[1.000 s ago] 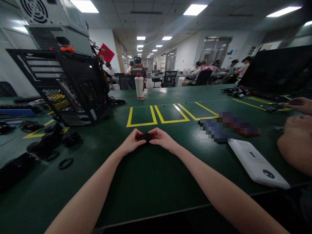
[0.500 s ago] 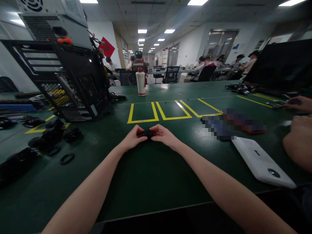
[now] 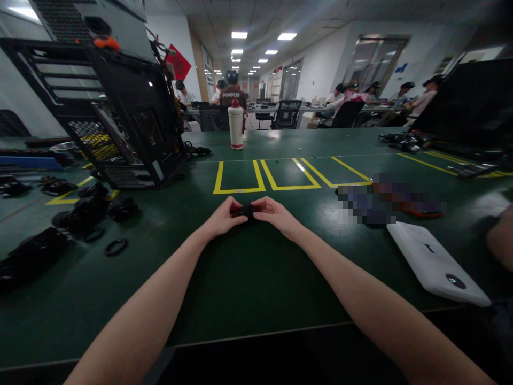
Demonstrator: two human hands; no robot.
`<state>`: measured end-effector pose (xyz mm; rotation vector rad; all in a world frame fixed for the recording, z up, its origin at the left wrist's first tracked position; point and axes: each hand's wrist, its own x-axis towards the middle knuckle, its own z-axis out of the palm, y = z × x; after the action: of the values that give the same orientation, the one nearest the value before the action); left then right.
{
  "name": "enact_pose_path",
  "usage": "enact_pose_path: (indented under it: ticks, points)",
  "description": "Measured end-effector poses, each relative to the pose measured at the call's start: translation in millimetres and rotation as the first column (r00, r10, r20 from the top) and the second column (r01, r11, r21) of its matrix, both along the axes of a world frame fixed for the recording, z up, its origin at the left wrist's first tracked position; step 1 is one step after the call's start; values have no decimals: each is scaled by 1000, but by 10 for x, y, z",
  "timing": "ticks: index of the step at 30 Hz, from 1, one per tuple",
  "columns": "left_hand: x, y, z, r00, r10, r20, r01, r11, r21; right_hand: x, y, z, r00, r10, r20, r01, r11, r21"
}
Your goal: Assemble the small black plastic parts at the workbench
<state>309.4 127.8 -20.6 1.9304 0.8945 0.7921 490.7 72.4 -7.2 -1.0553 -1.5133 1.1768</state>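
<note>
A small black object point(image 3: 247, 212) is gripped at its two ends between my hands, low over the green table in front of the yellow tape frames. Its kind is too dark to make out, and a thin tip sticks up from it near my right fingers. My left hand point(image 3: 227, 218) closes on its left side with thumb and fingers. On the other side, my right hand point(image 3: 274, 216) pinches it the same way. To the left lie a black ring point(image 3: 116, 247) and several black bundles point(image 3: 82, 211).
A black computer case point(image 3: 120, 117) stands at the left. A white cup point(image 3: 236, 128) with a red top stands further back. To the right are a white case or power bank point(image 3: 436, 262), pixelated items point(image 3: 364, 206), a dark monitor point(image 3: 473, 107) and a co-worker's arm point(image 3: 500, 238).
The view has tilted down slightly and turned left. My hands stay on the black object, which now shows longer between them. The co-worker's hand at the right has mostly left the view.
</note>
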Motion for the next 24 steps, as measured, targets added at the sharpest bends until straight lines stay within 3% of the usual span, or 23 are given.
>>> enact_pose_path:
  ticks: [4, 8, 12, 18, 24]
  points:
    - [9, -6, 7, 1000, -9, -1, 9, 1000, -4, -4, 40, -28, 997, -76, -8, 76, 997, -8]
    - [13, 3, -9, 1000, -14, 2, 14, 1000, -1, 13, 74, -62, 999, -18, -35, 15, 996, -84]
    - [13, 5, -9, 1000, -10, 0, 10, 999, 33, 28, 51, -59, 997, 42, -64, -45, 998, -38]
    - [23, -16, 20, 1000, -21, -7, 21, 999, 25, 19, 41, -50, 998, -55, -42, 54, 998, -21]
    - [29, -43, 46, 999, -16, -33, 17, 999, 35, 33, 55, -39, 997, -40, -68, 33, 994, -101]
